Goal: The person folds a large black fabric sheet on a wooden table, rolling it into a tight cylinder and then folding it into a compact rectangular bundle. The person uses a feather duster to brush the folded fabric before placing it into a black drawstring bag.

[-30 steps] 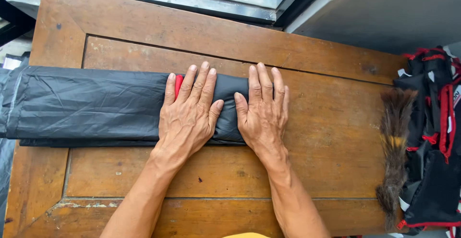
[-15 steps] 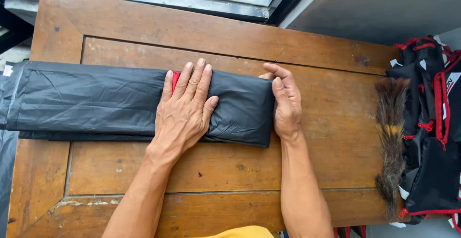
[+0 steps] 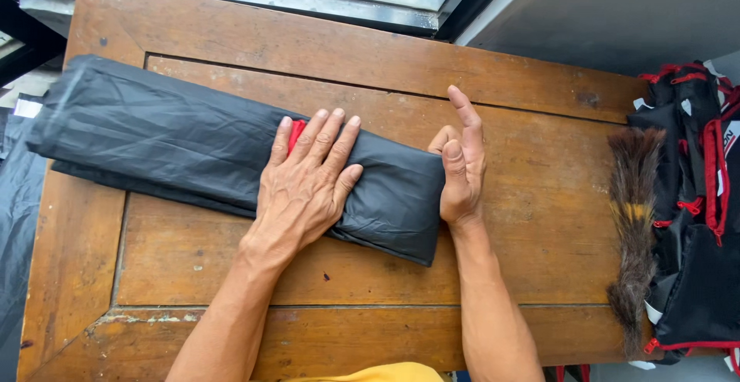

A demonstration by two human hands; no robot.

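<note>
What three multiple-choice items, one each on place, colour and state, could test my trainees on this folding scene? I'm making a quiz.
1. Where does the brown brush lie?
A. at the table's right edge
B. on the black bundle
C. under the left hand

2. What colour shows beside the left hand fingers?
A. green
B. red
C. white

3. How is the right hand placed?
A. flat on top of the bundle
B. on edge against the end of the black folded fabric
C. lifted off the wooden table

Answers: 1 A, it lies along that edge; 2 B, a red strip peeks out; 3 B, its palm faces the fabric's end.

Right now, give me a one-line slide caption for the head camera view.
Left hand pressed flat on folded black fabric, right hand edge-on at its end, on a wooden table.
</note>
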